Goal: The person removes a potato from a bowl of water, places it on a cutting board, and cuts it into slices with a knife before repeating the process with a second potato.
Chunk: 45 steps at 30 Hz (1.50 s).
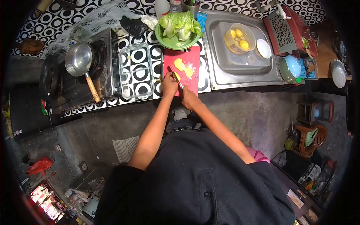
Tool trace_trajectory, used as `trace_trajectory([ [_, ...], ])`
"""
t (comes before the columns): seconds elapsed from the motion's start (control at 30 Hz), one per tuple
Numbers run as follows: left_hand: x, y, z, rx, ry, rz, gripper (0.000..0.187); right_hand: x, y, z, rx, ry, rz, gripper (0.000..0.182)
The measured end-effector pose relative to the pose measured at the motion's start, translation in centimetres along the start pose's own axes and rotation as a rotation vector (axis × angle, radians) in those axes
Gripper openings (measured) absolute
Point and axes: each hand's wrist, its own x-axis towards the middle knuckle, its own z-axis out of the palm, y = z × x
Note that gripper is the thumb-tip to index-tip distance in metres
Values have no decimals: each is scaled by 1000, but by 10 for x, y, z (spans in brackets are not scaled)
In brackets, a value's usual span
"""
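On the red cutting board lie yellow potato pieces, with small pale bits beside them. My right hand is closed round the handle of a knife, whose blade points up and left across the board. My left hand is closed at the board's left side, its fingertips against another potato piece next to the blade. That piece is partly hidden by the fingers and the knife. Just beyond the board stands a green bowl of leafy cabbage.
Left of the board sits a glass dish; a saucepan rests on the stove. Right, the sink holds a plastic bowl of yellow potatoes and a small white bowl. A dish rack stands farther right.
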Motion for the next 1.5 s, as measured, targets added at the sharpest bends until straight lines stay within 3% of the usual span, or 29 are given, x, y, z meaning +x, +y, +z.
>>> trace_trajectory([
  [0.27,-3,12,-6,50,-24,-36,29,0,8,12,-1,33,-16,47],
  [0.67,1,-7,5,25,-13,-2,34,9,-8,-4,6,-35,83,36],
  [0.77,1,-5,3,27,-16,-8,35,16,-3,0,48,-7,73,43],
  [0.97,3,-3,3,36,-14,-6,36,40,3,10,76,45,65,38],
  [1.07,22,-32,13,-34,-53,-73,34,34,-10,-9,67,27,71,30],
  [1.23,27,-44,19,-198,3,-47,30,45,6,-7,98,62,-10,30],
  [1.37,16,-24,0,-147,-34,-170,32,44,17,-8,115,112,-82,26],
  [1.5,14,-33,-5,41,73,-96,30,41,27,-7,108,87,-91,24],
])
